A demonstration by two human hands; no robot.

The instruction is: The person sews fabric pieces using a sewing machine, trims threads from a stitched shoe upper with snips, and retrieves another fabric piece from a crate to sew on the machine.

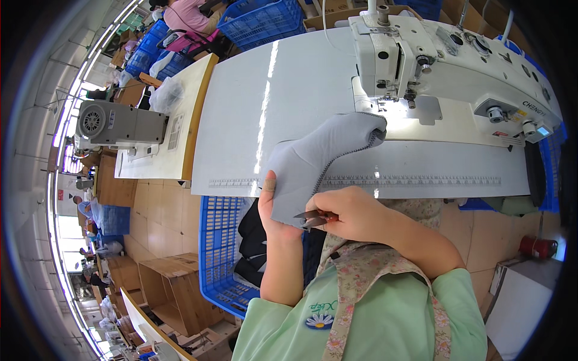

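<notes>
A grey fabric piece (304, 153), shaped like a bent sleeve, hangs over the near edge of the white sewing table (235, 108). Dark zigzag stitching runs along its right edge. Its far end lies just in front of the needle area of a white sewing machine (433, 66). My left hand (277, 216) is closed on the near end of the fabric, thumb on top, the other fingers hidden beneath. In my right hand (358, 213) is a pair of thread snips (318, 217), its dark blades at the fabric's lower right corner.
Below the table edge stands a blue plastic basket (217, 259) holding dark pieces. At left, another machine (120, 123) sits on a wooden-edged table. A cardboard box (171, 289) rests on the tiled floor. Blue crates (262, 21) and a person in pink (188, 15) are behind.
</notes>
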